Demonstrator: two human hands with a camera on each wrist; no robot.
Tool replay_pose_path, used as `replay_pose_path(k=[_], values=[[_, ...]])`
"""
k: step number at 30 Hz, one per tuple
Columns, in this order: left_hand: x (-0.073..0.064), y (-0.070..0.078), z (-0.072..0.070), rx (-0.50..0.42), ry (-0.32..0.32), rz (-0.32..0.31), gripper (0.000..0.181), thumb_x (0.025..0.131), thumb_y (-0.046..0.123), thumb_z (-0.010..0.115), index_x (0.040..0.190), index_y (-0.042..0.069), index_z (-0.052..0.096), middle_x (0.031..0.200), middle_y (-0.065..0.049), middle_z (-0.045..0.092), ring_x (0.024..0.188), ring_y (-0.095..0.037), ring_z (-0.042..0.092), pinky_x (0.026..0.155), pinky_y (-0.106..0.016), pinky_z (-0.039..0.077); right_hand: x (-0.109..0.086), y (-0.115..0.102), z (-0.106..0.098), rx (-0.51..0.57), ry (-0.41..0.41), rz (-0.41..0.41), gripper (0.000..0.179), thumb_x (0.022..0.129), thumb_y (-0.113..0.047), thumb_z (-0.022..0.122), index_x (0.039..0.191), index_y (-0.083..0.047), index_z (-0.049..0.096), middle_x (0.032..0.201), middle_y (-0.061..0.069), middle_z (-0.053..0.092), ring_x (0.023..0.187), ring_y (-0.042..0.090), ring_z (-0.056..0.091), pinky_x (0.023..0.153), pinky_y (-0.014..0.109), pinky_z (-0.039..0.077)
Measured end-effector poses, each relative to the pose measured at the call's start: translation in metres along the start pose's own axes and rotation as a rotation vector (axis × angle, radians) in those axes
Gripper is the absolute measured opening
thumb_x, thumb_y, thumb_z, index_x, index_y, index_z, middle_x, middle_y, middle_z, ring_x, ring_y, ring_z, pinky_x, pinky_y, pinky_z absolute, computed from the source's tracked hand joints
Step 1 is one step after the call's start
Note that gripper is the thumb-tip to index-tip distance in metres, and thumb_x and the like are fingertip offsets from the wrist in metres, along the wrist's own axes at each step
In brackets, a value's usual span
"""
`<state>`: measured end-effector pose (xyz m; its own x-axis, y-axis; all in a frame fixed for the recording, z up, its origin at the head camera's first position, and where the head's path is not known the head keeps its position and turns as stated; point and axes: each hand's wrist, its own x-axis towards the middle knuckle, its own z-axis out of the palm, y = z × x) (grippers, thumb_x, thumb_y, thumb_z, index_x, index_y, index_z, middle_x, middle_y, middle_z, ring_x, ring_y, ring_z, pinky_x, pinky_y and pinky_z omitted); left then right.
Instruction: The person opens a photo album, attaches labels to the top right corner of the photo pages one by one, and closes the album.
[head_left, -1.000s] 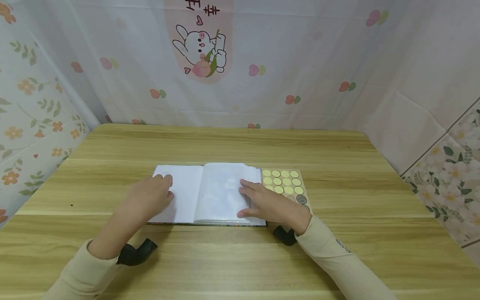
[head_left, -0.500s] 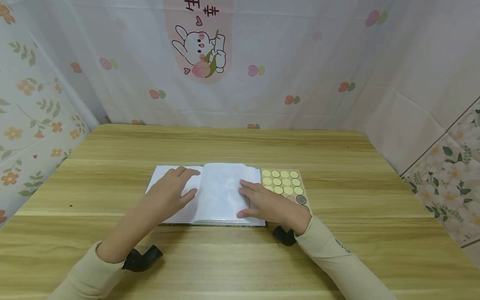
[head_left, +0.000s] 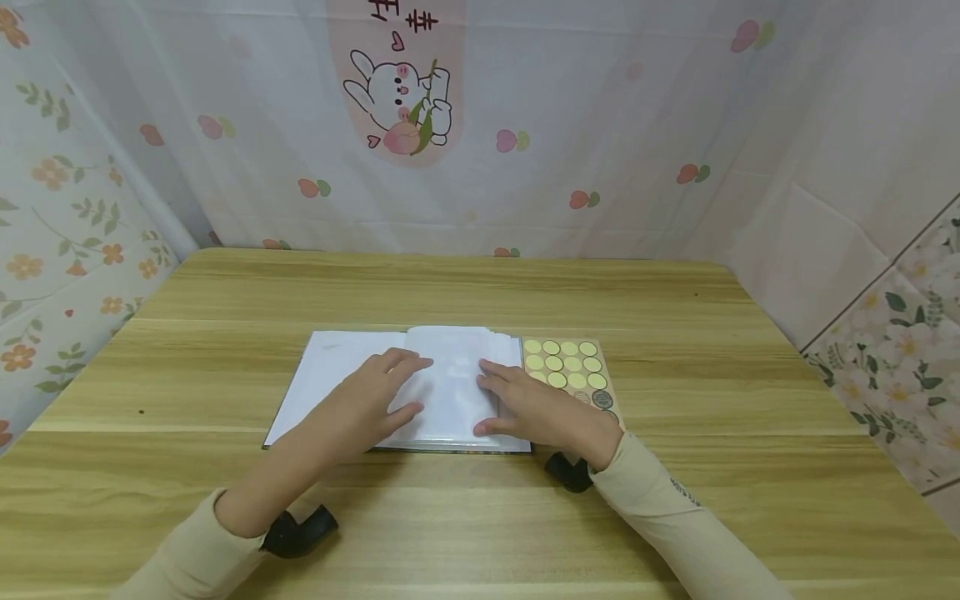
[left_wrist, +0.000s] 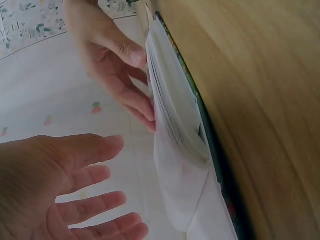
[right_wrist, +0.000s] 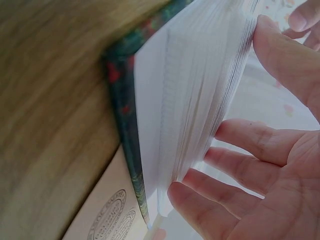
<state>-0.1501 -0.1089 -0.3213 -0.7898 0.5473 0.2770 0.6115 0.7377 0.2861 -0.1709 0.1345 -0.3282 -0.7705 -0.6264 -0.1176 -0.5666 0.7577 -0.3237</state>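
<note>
An album [head_left: 442,387] lies open on the table, its white inside cover [head_left: 318,375] to the left and a block of clear-sleeved pages to the right. Its dark green patterned cover edge [right_wrist: 127,100] shows in the right wrist view. My right hand [head_left: 543,408] rests its fingertips on the right edge of the page block, fingers spread. Above the album's middle is my left hand [head_left: 371,404], fingers apart and holding nothing; in the left wrist view there is a gap between it and the pages. A sheet of round stickers [head_left: 573,367] lies partly under the album's right side.
The wooden table [head_left: 465,287] stretches around the album. A white printed curtain [head_left: 600,108] hangs behind it. Black curved wrist pieces [head_left: 300,533] stick out beneath both sleeves.
My left hand has moved right from the inside cover to above the page block, its fingers spreading from a curl. The right hand and the album have stayed put.
</note>
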Motion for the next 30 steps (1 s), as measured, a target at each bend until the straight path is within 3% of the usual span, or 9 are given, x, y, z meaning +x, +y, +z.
replay_pose_path(k=[11, 18, 30], values=[[-0.003, 0.005, 0.014, 0.020, -0.095, 0.108, 0.048, 0.084, 0.026, 0.069, 0.126, 0.007, 0.054, 0.124, -0.013, 0.055, 0.111, -0.031, 0.055, 0.094, -0.042, 0.045, 0.000, 0.000, 0.000, 0.007, -0.012, 0.016, 0.069, 0.085, -0.043, 0.063, 0.135, 0.001, 0.044, 0.151, 0.015, 0.028, 0.138, 0.030, 0.030, 0.110, 0.040, 0.030], [-0.004, 0.008, 0.015, 0.019, -0.148, 0.080, 0.043, 0.086, 0.025, 0.067, 0.124, 0.007, 0.057, 0.124, -0.012, 0.055, 0.112, -0.029, 0.053, 0.093, -0.042, 0.046, 0.000, 0.000, 0.000, 0.002, -0.012, 0.017, 0.069, 0.085, -0.043, 0.062, 0.135, 0.001, 0.044, 0.151, 0.015, 0.027, 0.138, 0.030, 0.029, 0.110, 0.040, 0.029], [-0.005, 0.009, 0.016, 0.027, -0.147, 0.089, 0.033, 0.086, 0.024, 0.067, 0.115, 0.009, 0.062, 0.123, -0.012, 0.056, 0.111, -0.028, 0.052, 0.086, -0.041, 0.050, 0.001, -0.001, 0.001, 0.013, -0.008, 0.018, 0.066, 0.085, -0.042, 0.062, 0.132, 0.001, 0.048, 0.150, 0.017, 0.028, 0.138, 0.030, 0.029, 0.111, 0.040, 0.027]])
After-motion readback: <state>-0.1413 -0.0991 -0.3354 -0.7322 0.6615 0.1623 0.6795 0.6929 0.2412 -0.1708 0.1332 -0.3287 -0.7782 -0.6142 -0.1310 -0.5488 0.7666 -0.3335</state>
